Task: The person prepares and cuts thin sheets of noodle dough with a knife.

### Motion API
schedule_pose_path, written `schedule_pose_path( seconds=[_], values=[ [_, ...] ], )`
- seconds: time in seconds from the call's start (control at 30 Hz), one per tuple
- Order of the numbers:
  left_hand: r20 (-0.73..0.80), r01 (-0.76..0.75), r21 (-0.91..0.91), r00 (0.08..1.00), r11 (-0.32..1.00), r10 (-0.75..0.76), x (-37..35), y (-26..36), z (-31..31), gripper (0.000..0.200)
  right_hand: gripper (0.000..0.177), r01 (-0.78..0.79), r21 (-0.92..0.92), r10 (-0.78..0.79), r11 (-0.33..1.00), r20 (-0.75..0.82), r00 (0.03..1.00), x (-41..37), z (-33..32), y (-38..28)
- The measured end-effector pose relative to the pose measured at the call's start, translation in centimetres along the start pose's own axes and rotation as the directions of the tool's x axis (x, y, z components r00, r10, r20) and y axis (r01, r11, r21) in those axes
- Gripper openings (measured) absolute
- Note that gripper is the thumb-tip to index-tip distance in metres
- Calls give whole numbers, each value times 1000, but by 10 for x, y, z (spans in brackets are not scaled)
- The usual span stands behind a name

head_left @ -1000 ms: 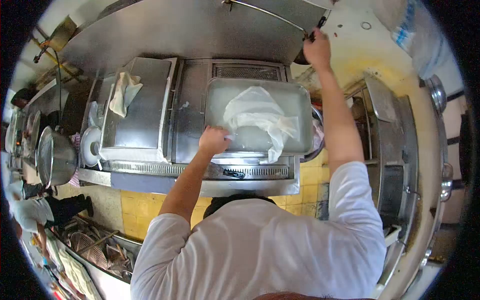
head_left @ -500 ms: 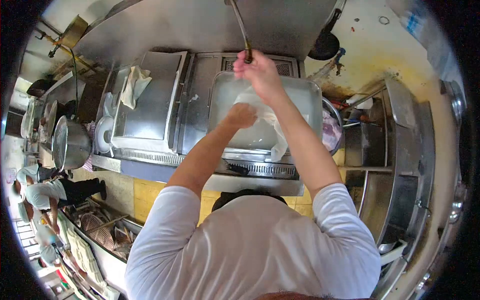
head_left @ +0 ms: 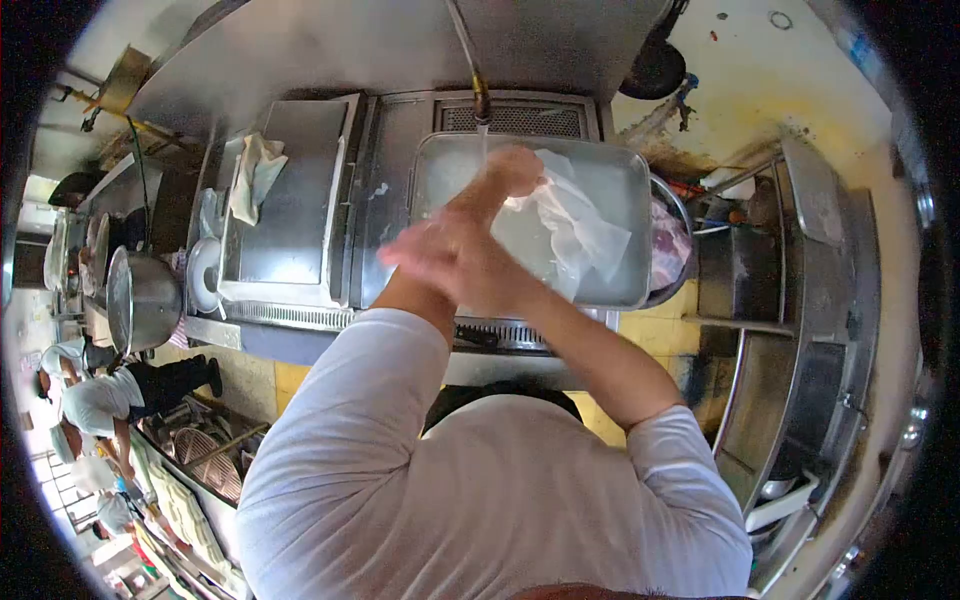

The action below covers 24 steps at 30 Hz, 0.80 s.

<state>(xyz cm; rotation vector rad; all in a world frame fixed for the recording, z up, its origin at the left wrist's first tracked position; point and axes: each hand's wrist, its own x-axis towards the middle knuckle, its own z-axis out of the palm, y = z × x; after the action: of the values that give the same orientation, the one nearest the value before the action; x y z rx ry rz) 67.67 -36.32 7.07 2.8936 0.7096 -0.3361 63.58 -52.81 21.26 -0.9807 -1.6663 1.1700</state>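
Rinsing looks like the step in hand, as we judge it. A thin stream of water (head_left: 483, 135) falls from the tap (head_left: 481, 100) at the top centre of the frame into the steel tray (head_left: 620, 170) just below it.

Our left hand (head_left: 515, 170) sits under that stream at the tray's upper left, fingers curled against the edge of the plastic (head_left: 580, 235). We cannot tell whether they pinch it or only press on it. The plastic lies crumpled inside the tray, spreading from that hand toward the tray's right side.

Our right hand (head_left: 440, 255) crosses in front of the left forearm at the centre of the frame. It is blurred, fingers spread apart, holding nothing and clear of the tray's near rim.

A bowl (head_left: 668, 245) of pinkish meat sits tucked against the tray's right edge. A cloth (head_left: 255, 170) lies on the steel surface at upper left, and a pot (head_left: 140, 300) stands at the far left. Other people (head_left: 95, 400) work at lower left, well apart from us.

The next move, we think, calls for the free right hand to join the left on the plastic — taking a firm hold of a wet, limp sheet that will cling and slip — while keeping it under the stream and away from the bowl.
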Motion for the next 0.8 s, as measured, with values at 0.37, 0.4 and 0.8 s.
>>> schedule_pose_path(
  seconds=[0.37, 0.4, 0.8],
  values=[
    [-22, -81, -28, 997, 996, 80, 16, 2, 24, 42, 20, 276, -156, -297, 948, -131, 946, -18, 0, -8],
    [-21, -72, 0, 997, 997, 72, 18, 1, 16, 42, 17, 270, -137, -289, 953, -143, 946, -16, -2, -12],
    [50, -35, 68, 998, 997, 31, -6, 9, 45, 36, 7, 35, -234, -7, 972, 120, 993, -1, -9, -36]
  ],
)
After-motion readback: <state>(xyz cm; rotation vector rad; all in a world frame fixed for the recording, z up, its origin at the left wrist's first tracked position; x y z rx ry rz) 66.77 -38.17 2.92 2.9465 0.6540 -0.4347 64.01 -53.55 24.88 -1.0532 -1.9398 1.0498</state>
